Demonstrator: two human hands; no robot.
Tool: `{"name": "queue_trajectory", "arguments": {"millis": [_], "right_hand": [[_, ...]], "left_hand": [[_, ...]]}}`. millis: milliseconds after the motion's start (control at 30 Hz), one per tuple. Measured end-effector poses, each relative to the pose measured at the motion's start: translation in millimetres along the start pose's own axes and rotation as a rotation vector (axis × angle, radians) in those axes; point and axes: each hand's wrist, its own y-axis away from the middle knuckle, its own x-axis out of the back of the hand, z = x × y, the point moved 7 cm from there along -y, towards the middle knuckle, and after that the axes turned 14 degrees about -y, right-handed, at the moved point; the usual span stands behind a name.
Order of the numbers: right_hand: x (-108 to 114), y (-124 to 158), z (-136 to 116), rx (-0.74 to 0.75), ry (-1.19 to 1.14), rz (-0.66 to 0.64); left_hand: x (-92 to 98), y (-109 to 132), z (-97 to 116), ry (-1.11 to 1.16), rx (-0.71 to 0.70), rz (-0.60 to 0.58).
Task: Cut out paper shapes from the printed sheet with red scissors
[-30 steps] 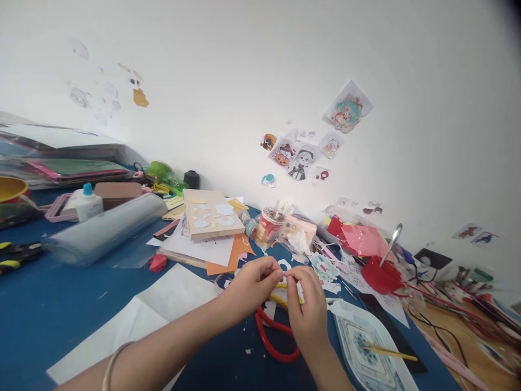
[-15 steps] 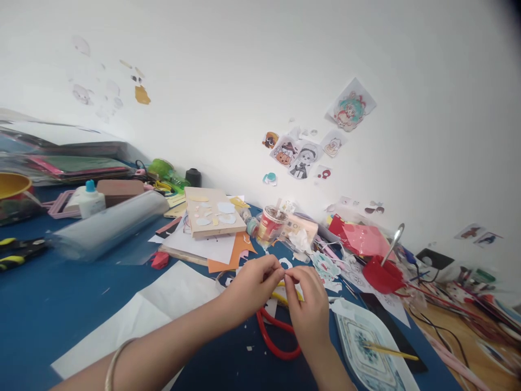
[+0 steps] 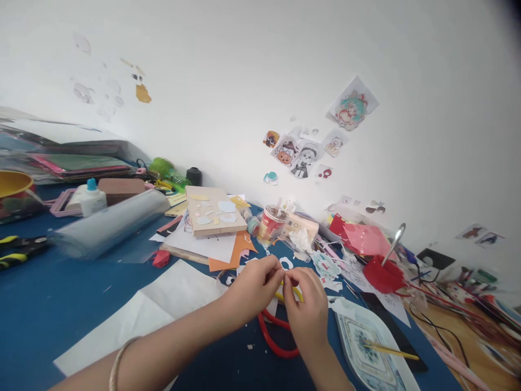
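My left hand (image 3: 256, 285) and my right hand (image 3: 306, 298) meet fingertip to fingertip above the blue table, both in a pinch. Whatever sits between the fingertips is too small to name. Beneath the hands lie scissors, with a red handle loop (image 3: 277, 339) and a yellow part (image 3: 296, 293) partly covered by my fingers. Just behind the fingertips is a white paper ring (image 3: 286, 263). A large creased white sheet (image 3: 142, 315) spreads under my left forearm.
A patterned tray (image 3: 374, 347) with a yellow stick stands at right. Behind are a red cup (image 3: 272, 224) and a board (image 3: 214, 212) bearing paper pieces. Left are a plastic roll (image 3: 114, 222), a glue bottle (image 3: 93, 200) and pliers (image 3: 24, 250). A red lamp-like object (image 3: 382, 274) sits at right.
Both hands stay pinched together in nearly the same place, the right fingers shifting slightly. The whole view has moved by a few pixels; the objects on the table lie as before.
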Motion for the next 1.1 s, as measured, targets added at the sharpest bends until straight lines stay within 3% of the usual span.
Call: {"name": "queue_trajectory", "arguments": {"millis": [533,867,1100], "right_hand": [[3,0,10,-0.156,-0.115,0.003],[3,-2,8,-0.140,-0.070,-0.009],[4,0,17,-0.300,-0.239,0.023]], "left_hand": [[-5.0,-2,-4,0.191,0.025,-0.040],[-6.6,-2,-5,0.163,0.018,-0.045],[-5.6,-1,-2,0.226,0.039,-0.076]]}}
